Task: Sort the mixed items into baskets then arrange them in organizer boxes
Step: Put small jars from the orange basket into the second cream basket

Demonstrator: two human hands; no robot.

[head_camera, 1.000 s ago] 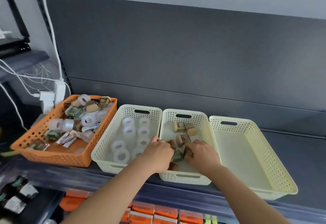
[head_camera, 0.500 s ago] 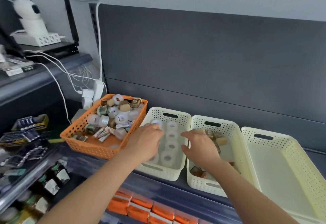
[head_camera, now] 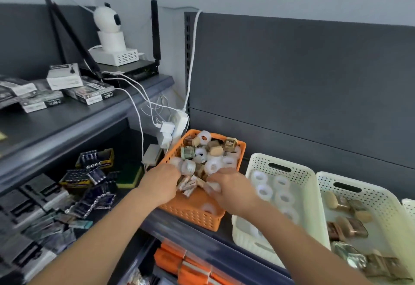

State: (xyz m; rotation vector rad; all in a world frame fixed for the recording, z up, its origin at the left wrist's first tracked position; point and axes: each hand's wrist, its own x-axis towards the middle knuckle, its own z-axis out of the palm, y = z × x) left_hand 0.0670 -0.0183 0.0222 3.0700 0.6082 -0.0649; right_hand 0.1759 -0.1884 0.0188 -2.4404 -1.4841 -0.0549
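An orange basket (head_camera: 190, 214) on the dark shelf holds mixed items: white tape rolls (head_camera: 212, 165), brown and green packets (head_camera: 188, 152) and small sachets (head_camera: 187, 187). Both my hands are inside it. My left hand (head_camera: 160, 182) has its fingers at a white roll on the pile's left. My right hand (head_camera: 231, 188) curls over pale items near the middle; blur hides the grip. To the right, a cream basket (head_camera: 301, 173) holds only white rolls (head_camera: 281, 182). A second cream basket (head_camera: 377, 197) holds brown and green packets (head_camera: 352, 228).
A third cream basket (head_camera: 409, 206) shows only as a sliver at the right edge. A power strip with chargers (head_camera: 177, 125) and white cables hangs behind the orange basket. On the left shelves are a white camera (head_camera: 107, 29), boxes and batteries (head_camera: 94, 161). Orange packs (head_camera: 190, 269) lie below.
Both hands left the cream basket with the packets, passed over the basket of rolls and now reach into the orange basket. My view swung left with them.
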